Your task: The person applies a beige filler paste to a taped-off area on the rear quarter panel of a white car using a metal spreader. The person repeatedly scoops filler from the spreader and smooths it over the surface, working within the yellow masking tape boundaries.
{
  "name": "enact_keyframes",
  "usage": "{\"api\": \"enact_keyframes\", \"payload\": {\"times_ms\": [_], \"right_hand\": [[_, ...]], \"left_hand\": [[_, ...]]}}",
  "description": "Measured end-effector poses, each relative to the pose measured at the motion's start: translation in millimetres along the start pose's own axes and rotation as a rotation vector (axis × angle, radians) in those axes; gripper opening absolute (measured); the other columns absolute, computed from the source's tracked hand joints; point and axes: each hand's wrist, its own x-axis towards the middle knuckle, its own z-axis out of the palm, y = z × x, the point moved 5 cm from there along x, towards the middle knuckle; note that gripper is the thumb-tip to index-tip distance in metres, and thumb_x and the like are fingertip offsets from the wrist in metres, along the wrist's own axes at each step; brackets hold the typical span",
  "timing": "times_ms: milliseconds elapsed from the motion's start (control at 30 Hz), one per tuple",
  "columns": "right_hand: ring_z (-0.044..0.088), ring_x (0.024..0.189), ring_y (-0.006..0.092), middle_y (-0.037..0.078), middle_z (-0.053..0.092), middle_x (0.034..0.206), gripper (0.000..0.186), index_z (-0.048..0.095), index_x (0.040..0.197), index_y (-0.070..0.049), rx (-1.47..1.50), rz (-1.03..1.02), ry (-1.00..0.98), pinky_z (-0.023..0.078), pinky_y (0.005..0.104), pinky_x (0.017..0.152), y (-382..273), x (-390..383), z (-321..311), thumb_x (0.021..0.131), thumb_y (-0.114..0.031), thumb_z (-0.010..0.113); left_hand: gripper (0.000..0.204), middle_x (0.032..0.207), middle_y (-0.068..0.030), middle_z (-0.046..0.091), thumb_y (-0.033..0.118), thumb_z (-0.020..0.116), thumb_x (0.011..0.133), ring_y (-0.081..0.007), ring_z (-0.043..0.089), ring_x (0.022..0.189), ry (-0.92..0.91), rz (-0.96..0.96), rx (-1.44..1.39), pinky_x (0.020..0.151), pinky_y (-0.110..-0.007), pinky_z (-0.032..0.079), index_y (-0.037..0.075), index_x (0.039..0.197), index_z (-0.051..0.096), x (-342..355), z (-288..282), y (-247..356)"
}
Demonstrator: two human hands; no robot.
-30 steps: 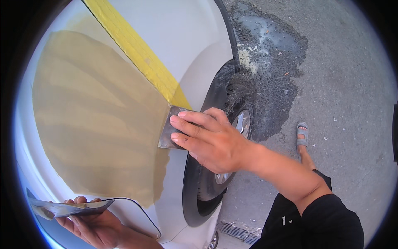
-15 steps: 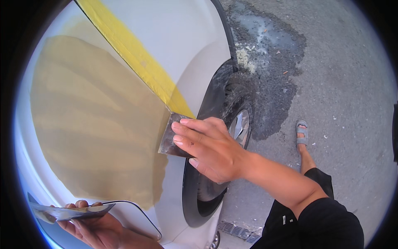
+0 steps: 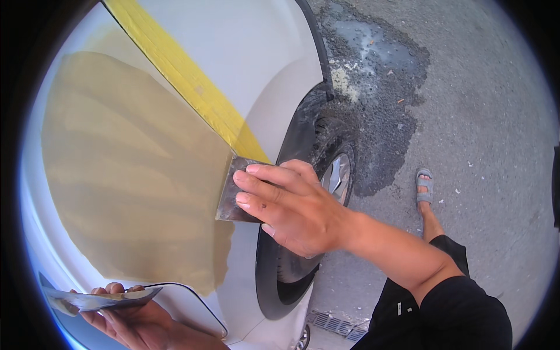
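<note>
A wide tan patch of filler [image 3: 134, 169] with faint streaks covers part of the white car body panel [image 3: 256, 58]. My right hand [image 3: 303, 207] grips a dark, flat putty spreader [image 3: 229, 198], fingers spread over its face. The spreader's left edge meets the right side of the patch, just below the end of the yellow masking tape [image 3: 195, 87]. At the lower left, my left hand [image 3: 137, 324] holds a flat, smeared palette plate [image 3: 105, 299], seen nearly edge-on. Fingertips show above the plate, with the rest of the hand beneath it.
Right of the panel are the black wheel arch trim [image 3: 269, 274] and a wheel [image 3: 338, 175]. Wet, dark pavement [image 3: 379, 128] lies beyond. My sandaled foot [image 3: 424, 184] stands on the grey ground, and a drain grate [image 3: 332, 324] sits near the bottom.
My right hand and the spreader have shifted slightly left, further over the edge of the tan patch. My left hand and the plate stay nearly where they were.
</note>
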Motion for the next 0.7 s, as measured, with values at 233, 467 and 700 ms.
{"api": "enact_keyframes", "payload": {"times_ms": [233, 467, 700], "right_hand": [[0.048, 0.119, 0.0249, 0.010, 0.053, 0.129, 0.043, 0.054, 0.121, -0.007, -0.075, -0.025, -0.013, 0.035, 0.0424, 0.085, 7.2, -10.7, 12.3, 0.079, -0.008, 0.059], [0.049, 0.118, 0.0249, 0.011, 0.054, 0.127, 0.043, 0.054, 0.120, -0.006, -0.070, 0.005, -0.056, 0.035, 0.0413, 0.083, -4.4, -9.9, -7.7, 0.078, -0.007, 0.059], [0.049, 0.117, 0.0249, 0.012, 0.054, 0.127, 0.041, 0.056, 0.117, -0.004, -0.069, -0.049, 0.006, 0.036, 0.0402, 0.082, 5.3, 8.4, -4.8, 0.077, -0.007, 0.061]], "left_hand": [[0.041, 0.129, -0.0202, 0.045, 0.011, 0.036, 0.098, -0.0325, 0.050, 0.115, 0.168, 0.052, 0.228, 0.099, -0.044, 0.041, 0.001, 0.137, 0.031, -6.5, -17.2, 4.2], [0.041, 0.130, -0.0193, 0.044, 0.011, 0.036, 0.098, -0.0320, 0.049, 0.116, 0.239, 0.054, 0.251, 0.101, -0.044, 0.039, 0.002, 0.138, 0.031, -11.7, -24.0, 3.5], [0.041, 0.129, -0.0197, 0.046, 0.012, 0.036, 0.098, -0.0316, 0.050, 0.115, 0.276, 0.064, 0.293, 0.100, -0.044, 0.039, 0.002, 0.138, 0.031, -13.5, -26.4, 6.4]]}}
